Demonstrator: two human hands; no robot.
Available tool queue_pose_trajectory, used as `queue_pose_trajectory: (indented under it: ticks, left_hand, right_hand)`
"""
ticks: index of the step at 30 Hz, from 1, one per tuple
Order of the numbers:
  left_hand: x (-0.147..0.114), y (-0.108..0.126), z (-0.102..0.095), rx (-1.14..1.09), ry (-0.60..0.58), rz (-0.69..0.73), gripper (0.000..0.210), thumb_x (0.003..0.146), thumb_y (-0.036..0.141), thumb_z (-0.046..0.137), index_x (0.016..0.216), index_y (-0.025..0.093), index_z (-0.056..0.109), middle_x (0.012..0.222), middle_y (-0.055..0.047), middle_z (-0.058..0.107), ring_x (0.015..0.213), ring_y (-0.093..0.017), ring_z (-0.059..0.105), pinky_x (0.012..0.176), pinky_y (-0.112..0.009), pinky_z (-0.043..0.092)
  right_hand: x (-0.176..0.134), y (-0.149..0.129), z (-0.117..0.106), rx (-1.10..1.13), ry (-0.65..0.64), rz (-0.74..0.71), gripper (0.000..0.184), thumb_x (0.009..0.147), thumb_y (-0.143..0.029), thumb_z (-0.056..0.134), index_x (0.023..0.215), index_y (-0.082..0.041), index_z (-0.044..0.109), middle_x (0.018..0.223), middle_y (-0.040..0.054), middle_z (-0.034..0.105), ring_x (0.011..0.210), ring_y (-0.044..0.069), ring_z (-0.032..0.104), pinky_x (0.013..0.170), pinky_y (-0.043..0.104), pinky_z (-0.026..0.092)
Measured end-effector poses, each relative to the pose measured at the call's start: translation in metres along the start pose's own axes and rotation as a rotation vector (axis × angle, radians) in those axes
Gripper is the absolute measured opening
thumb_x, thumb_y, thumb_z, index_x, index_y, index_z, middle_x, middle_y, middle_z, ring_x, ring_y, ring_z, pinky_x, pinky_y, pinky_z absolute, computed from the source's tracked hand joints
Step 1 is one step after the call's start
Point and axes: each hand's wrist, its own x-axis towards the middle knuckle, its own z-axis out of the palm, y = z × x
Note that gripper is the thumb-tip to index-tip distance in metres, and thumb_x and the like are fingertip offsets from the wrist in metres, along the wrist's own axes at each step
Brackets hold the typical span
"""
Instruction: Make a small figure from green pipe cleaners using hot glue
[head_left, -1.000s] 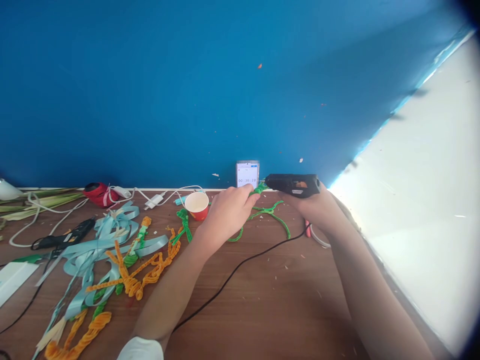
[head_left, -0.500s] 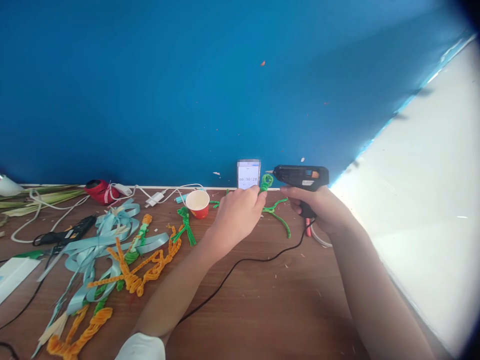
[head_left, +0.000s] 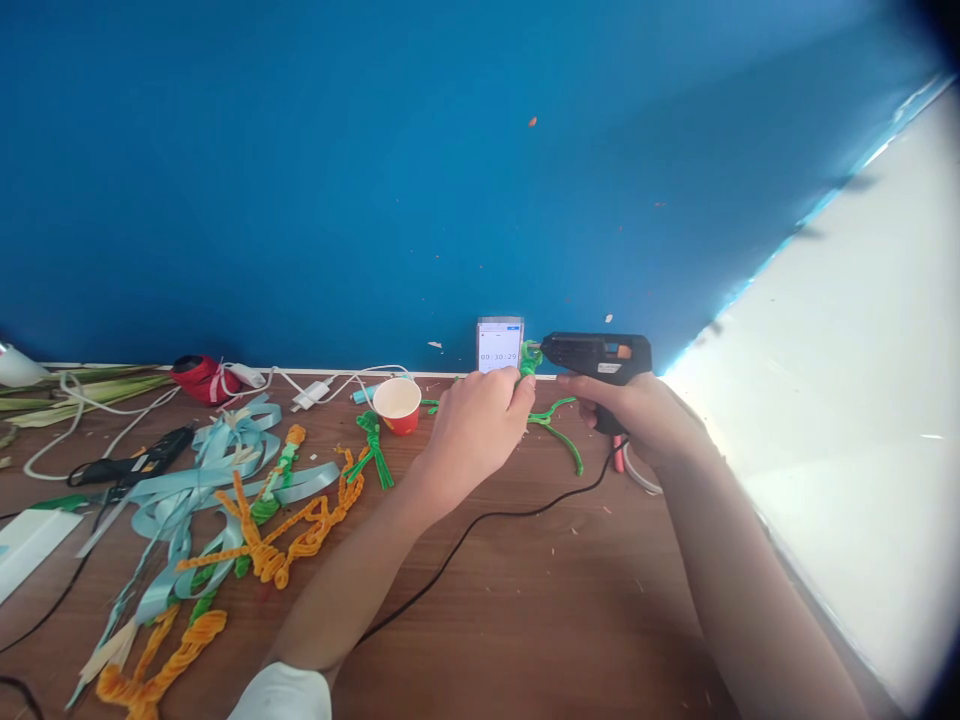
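My left hand [head_left: 484,415] is closed around a green pipe-cleaner piece [head_left: 530,357], whose looped top shows above the fingers. In my right hand [head_left: 645,415] is a black hot glue gun [head_left: 592,352], gripped by its handle and pointing left. The nozzle meets the green loop or sits right by it; which of the two I cannot tell. Below, on the table, lie loose green pipe cleaners [head_left: 556,420]. A phone [head_left: 499,345] with a running timer leans on the wall behind my left hand, which covers its lower part.
The brown table [head_left: 510,610] backs onto a blue wall. Left of my hands stand a paper cup [head_left: 397,405] and a green pipe-cleaner bundle [head_left: 369,445]. Farther left lie orange pipe-cleaner pieces [head_left: 266,550], pale blue ribbon [head_left: 169,500] and white cables [head_left: 307,395]. The gun's black cord [head_left: 480,518] crosses the table.
The glue gun has shifted slightly left, and its nozzle has come from just beside the green loop to right at it. My left hand keeps its hold.
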Motion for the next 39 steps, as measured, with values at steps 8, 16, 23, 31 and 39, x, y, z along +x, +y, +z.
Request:
queue_pose_trajectory:
  ticks: [8,16,23,31,39]
  left_hand:
    - [0.000,0.001,-0.001,-0.046,-0.004,-0.004,0.047,0.098,0.045,0.028,0.067,0.018,0.051,0.062,-0.001,0.065,0.047,-0.011,0.047,0.053,-0.028,0.027]
    - [0.001,0.003,-0.006,-0.121,-0.026,-0.004,0.048,0.098,0.046,0.030,0.064,0.018,0.048,0.051,0.002,0.061,0.041,-0.009,0.043,0.050,-0.027,0.028]
    - [0.001,0.003,-0.008,-0.160,-0.023,-0.027,0.046,0.097,0.046,0.031,0.065,0.019,0.049,0.051,0.002,0.062,0.039,-0.009,0.045,0.048,-0.025,0.031]
    - [-0.001,0.002,-0.013,-0.268,-0.042,-0.036,0.047,0.097,0.048,0.029,0.065,0.019,0.048,0.054,0.000,0.064,0.045,-0.011,0.054,0.047,-0.024,0.036]
    - [0.002,-0.009,-0.021,-0.376,-0.001,-0.029,0.045,0.097,0.050,0.030,0.067,0.020,0.047,0.054,0.000,0.063,0.047,-0.011,0.056,0.050,-0.024,0.040]
  right_hand:
    - [-0.004,-0.004,-0.002,-0.152,0.047,0.100,0.039,0.071,-0.055,0.069,0.063,-0.019,0.057,0.056,0.0030,0.058,0.051,0.014,0.051,0.039,0.025,0.033]
    - [-0.012,-0.016,0.003,-0.125,0.048,0.013,0.027,0.072,-0.041,0.070,0.064,-0.019,0.058,0.055,-0.0006,0.056,0.048,0.012,0.049,0.045,0.026,0.036]
    - [-0.006,-0.005,0.005,-0.030,0.047,-0.074,0.021,0.071,-0.037,0.072,0.075,-0.020,0.061,0.055,-0.0013,0.055,0.049,0.013,0.048,0.046,0.027,0.037]
    - [-0.004,0.002,0.009,0.023,0.046,-0.138,0.028,0.072,-0.043,0.072,0.076,-0.018,0.061,0.060,-0.0006,0.057,0.056,0.013,0.051,0.049,0.026,0.042]
    - [-0.005,-0.002,-0.001,-0.044,0.069,-0.088,0.020,0.072,-0.036,0.071,0.079,-0.019,0.063,0.054,-0.0016,0.056,0.050,0.014,0.051,0.046,0.026,0.039]
